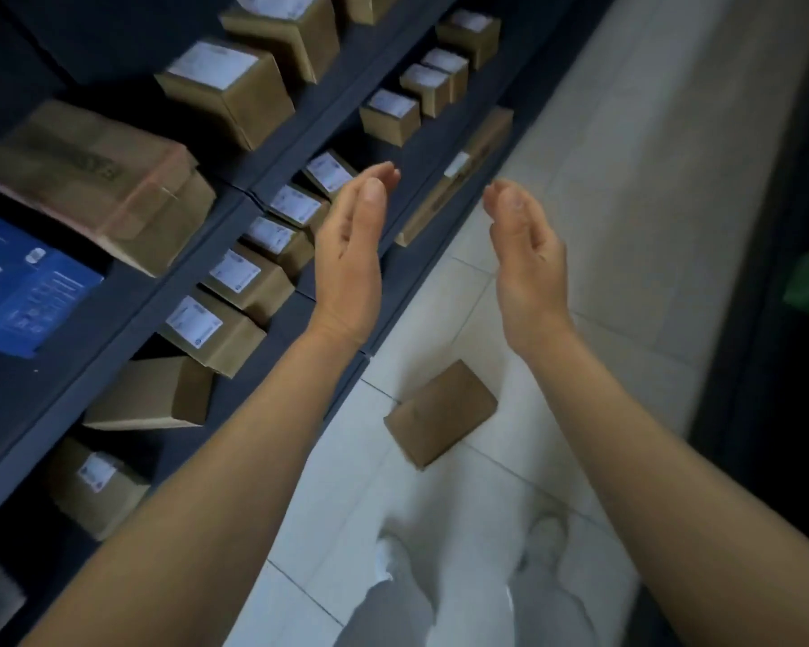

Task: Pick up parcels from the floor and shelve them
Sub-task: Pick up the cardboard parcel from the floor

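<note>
While both arms are stretched forward over the floor (626,189), neither hand carries anything. The left hand (351,254) is flat, fingers together and extended, palm turned inward; it shows in front of the shelf (234,254) edge. The right hand (526,263) mirrors it, slightly cupped, palm facing the left. A wide gap lies between the palms. Both are spread and empty.

One parcel (439,413) lies on the tiled floor, just beside the foot of the shelf and ahead of the person's shoes (393,553). It is a plain brown carton with no label visible on the upper face, set at an angle to the tile joints. It sits below and nearer than the hands, between the two forearms as seen from above. No hand touches it.

The shelf runs along the left and holds many labelled cartons in rows, a large brown box (94,179) and a blue box (15,282). A long flat carton (458,179) lies at the far end of the shelving; whether it rests on the shelf or the floor cannot be told.

Assessment: the step in hand appears to be the pick-up, not yet begun. The next move would call for lowering both hands to the parcel and closing on its opposite sides. A free slot on the shelf must then be found; gaps look narrow.
</note>
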`<state>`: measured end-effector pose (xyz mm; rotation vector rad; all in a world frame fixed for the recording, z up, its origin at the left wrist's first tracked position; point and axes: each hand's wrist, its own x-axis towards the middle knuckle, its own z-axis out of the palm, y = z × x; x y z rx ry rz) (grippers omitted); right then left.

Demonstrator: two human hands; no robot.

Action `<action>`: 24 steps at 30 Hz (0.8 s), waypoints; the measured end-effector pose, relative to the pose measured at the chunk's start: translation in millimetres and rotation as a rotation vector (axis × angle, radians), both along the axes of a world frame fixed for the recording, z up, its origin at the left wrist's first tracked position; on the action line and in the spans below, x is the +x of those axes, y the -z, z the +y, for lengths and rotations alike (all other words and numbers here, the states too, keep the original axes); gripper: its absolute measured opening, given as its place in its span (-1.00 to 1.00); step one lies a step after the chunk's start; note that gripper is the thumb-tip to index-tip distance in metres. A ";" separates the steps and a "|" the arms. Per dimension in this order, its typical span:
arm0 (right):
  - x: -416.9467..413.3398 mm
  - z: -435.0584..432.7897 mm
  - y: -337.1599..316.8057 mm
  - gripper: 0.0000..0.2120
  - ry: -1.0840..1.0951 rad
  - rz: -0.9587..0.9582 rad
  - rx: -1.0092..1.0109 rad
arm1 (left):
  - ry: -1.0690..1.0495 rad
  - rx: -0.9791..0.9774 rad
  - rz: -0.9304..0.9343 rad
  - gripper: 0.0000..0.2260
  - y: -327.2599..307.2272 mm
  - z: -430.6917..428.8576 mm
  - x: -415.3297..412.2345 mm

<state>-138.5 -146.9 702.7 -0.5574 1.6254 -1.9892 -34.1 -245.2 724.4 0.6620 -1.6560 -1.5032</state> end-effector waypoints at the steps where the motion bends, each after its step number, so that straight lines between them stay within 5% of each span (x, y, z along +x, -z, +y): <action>1: 2.2 3.5 13.0 -0.44 0.021 -0.006 0.037 | 0.017 0.010 -0.020 -0.63 12.9 0.6 0.6; 6: 9.0 16.7 109.9 -0.47 0.089 -0.120 0.195 | 0.068 0.065 -0.137 -0.63 112.7 3.7 5.6; 14: 33.4 46.6 366.4 -0.54 0.145 -0.345 0.464 | 0.077 0.294 -0.528 -0.65 389.0 15.8 28.1; 24: 50.9 57.3 628.4 -0.43 0.168 -0.527 0.680 | 0.183 0.202 -0.920 -0.42 660.5 -3.3 48.2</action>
